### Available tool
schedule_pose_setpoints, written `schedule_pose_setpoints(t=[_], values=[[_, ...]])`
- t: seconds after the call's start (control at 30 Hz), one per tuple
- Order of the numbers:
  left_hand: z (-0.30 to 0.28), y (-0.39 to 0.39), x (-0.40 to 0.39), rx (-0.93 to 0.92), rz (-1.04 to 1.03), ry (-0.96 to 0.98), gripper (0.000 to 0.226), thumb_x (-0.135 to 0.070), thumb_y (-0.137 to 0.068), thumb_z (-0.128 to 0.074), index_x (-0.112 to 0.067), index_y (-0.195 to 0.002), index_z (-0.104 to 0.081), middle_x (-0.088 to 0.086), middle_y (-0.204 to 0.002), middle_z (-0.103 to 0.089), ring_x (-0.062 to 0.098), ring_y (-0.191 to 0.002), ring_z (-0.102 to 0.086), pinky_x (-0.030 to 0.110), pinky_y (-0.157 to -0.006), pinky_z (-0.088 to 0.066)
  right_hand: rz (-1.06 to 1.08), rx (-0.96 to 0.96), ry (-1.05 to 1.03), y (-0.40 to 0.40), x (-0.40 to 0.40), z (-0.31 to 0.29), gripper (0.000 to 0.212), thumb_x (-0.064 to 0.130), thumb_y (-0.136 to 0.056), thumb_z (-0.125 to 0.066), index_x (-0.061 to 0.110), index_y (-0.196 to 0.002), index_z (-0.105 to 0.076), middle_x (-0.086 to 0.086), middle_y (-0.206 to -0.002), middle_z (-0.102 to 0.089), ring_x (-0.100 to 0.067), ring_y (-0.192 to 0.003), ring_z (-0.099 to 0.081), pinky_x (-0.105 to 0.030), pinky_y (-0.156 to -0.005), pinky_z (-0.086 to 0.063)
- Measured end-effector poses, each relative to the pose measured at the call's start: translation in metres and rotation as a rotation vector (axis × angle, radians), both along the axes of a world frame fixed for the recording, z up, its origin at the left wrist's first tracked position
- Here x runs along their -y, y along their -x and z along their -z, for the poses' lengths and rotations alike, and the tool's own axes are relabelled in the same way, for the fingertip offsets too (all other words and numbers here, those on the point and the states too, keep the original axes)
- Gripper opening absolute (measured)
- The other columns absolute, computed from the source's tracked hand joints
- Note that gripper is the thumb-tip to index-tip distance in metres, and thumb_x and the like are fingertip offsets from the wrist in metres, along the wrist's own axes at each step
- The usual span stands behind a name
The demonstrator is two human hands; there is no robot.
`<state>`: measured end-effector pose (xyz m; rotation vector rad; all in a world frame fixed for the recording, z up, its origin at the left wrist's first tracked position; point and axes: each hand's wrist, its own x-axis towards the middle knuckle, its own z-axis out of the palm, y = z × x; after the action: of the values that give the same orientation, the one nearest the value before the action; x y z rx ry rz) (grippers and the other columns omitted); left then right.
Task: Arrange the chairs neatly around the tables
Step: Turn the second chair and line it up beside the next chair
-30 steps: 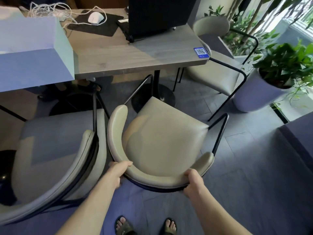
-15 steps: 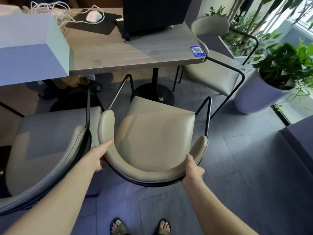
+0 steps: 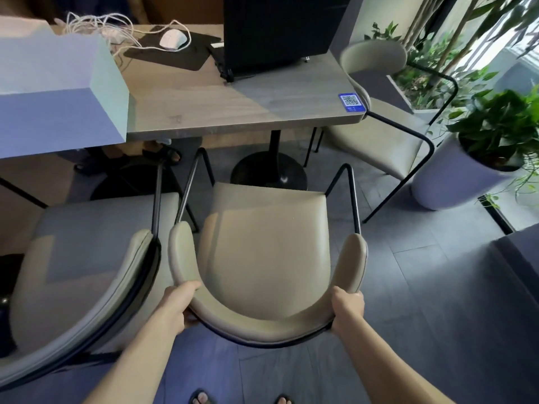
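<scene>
Fingers of my left hand [image 3: 178,304] are curled round the left curve of the chair [image 3: 262,258] backrest; fingers of my right hand [image 3: 348,312] are clamped on the right curve. Both hold the padded rim firmly.

Change over the last second: the chair was skewed, its seat front angled right; it now sits squared to the desk [image 3: 233,112], seat front pointing at the pedestal base [image 3: 268,170]. Hands have shifted from the rear of the backrest out to its sides. I judge the rotation done; what remains is a straight push inward, since the seat front stands short of the desk edge.

Chair: beige padded seat and wraparound back, thin black metal frame. It stands just beside the neighbouring chair [image 3: 87,258] on my left, backrests nearly touching. A third chair [image 3: 376,129] sits at the desk's right end.
</scene>
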<state>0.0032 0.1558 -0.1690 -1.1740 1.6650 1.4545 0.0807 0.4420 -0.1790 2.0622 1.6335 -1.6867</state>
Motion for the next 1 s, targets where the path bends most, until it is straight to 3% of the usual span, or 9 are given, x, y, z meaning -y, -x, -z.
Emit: schedule_pose_setpoints(t=[0.2, 0.33, 0.43, 0.57, 0.63, 0.7, 0.83, 0.9, 1.0], values=[[0.000, -0.013, -0.009, 0.052, 0.002, -0.060, 0.044, -0.028, -0.086, -0.068, -0.006, -0.123, -0.057, 0.016, -0.112, -0.066, 0.031, -0.087, -0.063, 0.037, -0.065, -0.051, -0.070, -0.001, 0.006, 0.025, -0.024, -0.003, 0.028, 0.013, -0.083, -0.061, 0.012, -0.108, -0.048, -0.015, -0.103, -0.057, -0.040, -0.103, -0.061, -0.063, -0.084, -0.053], [0.000, -0.025, -0.024, 0.085, 0.058, -0.090, 0.061, -0.036, -0.078, -0.077, -0.009, -0.128, -0.052, 0.018, -0.120, -0.060, 0.037, -0.107, -0.060, 0.050, -0.086, -0.053, -0.149, 0.034, -0.037, 0.040, -0.045, -0.003, 0.045, 0.015, -0.077, -0.065, 0.007, -0.119, -0.052, -0.017, -0.103, -0.061, -0.041, -0.101, -0.062, -0.059, -0.078, -0.055], [-0.013, -0.028, -0.029, 0.178, 0.128, -0.161, 0.085, -0.048, -0.068, -0.082, -0.014, -0.137, -0.045, 0.015, -0.140, -0.047, 0.037, -0.122, -0.050, 0.054, -0.094, -0.047, -0.263, 0.021, -0.163, 0.045, -0.059, -0.011, 0.075, 0.021, -0.071, -0.069, 0.008, -0.138, -0.038, -0.021, -0.124, -0.058, -0.042, -0.107, -0.061, -0.057, -0.085, -0.055], [-0.014, -0.007, -0.013, 0.026, 0.068, -0.072, 0.098, -0.056, -0.064, -0.080, -0.016, -0.142, -0.037, 0.010, -0.141, -0.047, 0.035, -0.124, -0.049, 0.051, -0.086, -0.048, -0.588, 0.099, -0.601, 0.038, -0.034, -0.037, 0.091, 0.026, -0.085, -0.069, 0.008, -0.156, -0.015, -0.017, -0.163, -0.016, -0.036, -0.146, -0.025, -0.054, -0.115, -0.028], [-0.017, 0.006, -0.007, -0.065, 0.050, -0.008, 0.088, -0.053, -0.077, -0.071, -0.017, -0.145, -0.028, 0.008, -0.138, -0.049, 0.035, -0.121, -0.053, 0.052, -0.091, -0.047, -0.837, 0.173, -0.753, 0.035, -0.007, -0.037, 0.085, 0.034, -0.089, -0.062, 0.011, -0.156, -0.016, -0.012, -0.166, -0.006, -0.031, -0.153, -0.002, -0.058, -0.119, -0.010], [-0.020, 0.018, -0.005, -0.105, 0.027, -0.053, 0.066, -0.049, -0.089, -0.060, -0.016, -0.141, -0.035, 0.011, -0.132, -0.055, 0.035, -0.114, -0.059, 0.054, -0.091, -0.050, -1.015, 0.230, -0.750, 0.038, 0.017, -0.029, 0.077, 0.042, -0.091, -0.055, 0.016, -0.155, -0.021, -0.008, -0.167, -0.005, -0.027, -0.154, 0.007, -0.060, -0.118, -0.001], [-0.026, 0.026, -0.011, -0.173, 0.047, -0.035, 0.044, -0.035, -0.098, -0.051, -0.010, -0.134, -0.043, 0.015, -0.126, -0.057, 0.032, -0.108, -0.060, 0.051, -0.082, -0.055, -1.131, 0.196, -0.595, 0.047, 0.041, -0.020, 0.064, 0.041, -0.092, -0.050, 0.014, -0.148, -0.034, -0.007, -0.161, -0.024, -0.027, -0.151, -0.014, -0.055, -0.117, -0.016], [-0.025, 0.025, -0.015, -0.202, 0.043, 0.018, 0.041, -0.034, -0.099, -0.049, -0.009, -0.132, -0.044, 0.016, -0.128, -0.057, 0.033, -0.112, -0.060, 0.051, -0.082, -0.056, -1.121, 0.115, -0.422, 0.051, 0.049, -0.017, 0.060, 0.040, -0.094, -0.050, 0.012, -0.146, -0.039, -0.008, -0.152, -0.041, -0.026, -0.139, -0.040, -0.042, -0.110, -0.033], [-0.030, 0.026, -0.017, -0.210, 0.004, 0.019, 0.038, -0.033, -0.099, -0.048, -0.010, -0.129, -0.044, 0.016, -0.127, -0.057, 0.034, -0.111, -0.060, 0.050, -0.079, -0.056, -1.232, 0.034, -0.183, 0.054, 0.070, -0.017, 0.052, 0.042, -0.096, -0.052, 0.012, -0.139, -0.052, -0.006, -0.139, -0.060, -0.023, -0.125, -0.056, -0.027, -0.098, -0.042]])
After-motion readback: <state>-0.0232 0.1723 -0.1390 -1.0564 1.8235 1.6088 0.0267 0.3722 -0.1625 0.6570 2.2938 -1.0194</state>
